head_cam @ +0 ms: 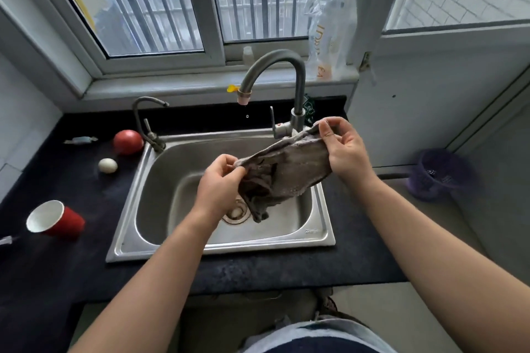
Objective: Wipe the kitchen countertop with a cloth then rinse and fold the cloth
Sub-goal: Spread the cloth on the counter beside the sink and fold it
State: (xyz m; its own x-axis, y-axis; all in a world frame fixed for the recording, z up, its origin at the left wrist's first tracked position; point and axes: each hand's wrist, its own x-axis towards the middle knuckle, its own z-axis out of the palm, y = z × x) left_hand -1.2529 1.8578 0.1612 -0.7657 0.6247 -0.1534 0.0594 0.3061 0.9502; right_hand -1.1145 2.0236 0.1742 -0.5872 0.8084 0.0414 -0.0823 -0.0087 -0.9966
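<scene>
Cloth (286, 169) hangs stretched above the sink (218, 249) — grey, with its lower folds drooping toward the drain (235, 213). The left hand (220, 180) pinches the cloth's corner at 9 o'clock; the right hand (344, 149) pinches the far corner at 2 o'clock, near the tap (299, 86). On the dark countertop (86, 281), at the sink's 9 o'clock, are a tipped red cup (57, 219), an egg (107, 165) and a red fruit (128, 142).

Home kitchen. Steel sink (229, 251) sat directly under the gripped cloth (292, 169), gooseneck tap (272, 63) just behind it. Dark countertop (57, 175) ran round the sink, w/ tomato (128, 142), egg (107, 165) & red cup (57, 219) well left of the grip. Barred window (149, 3) stood beyond the tap; purple basket (438, 175) lay right of the grip.
</scene>
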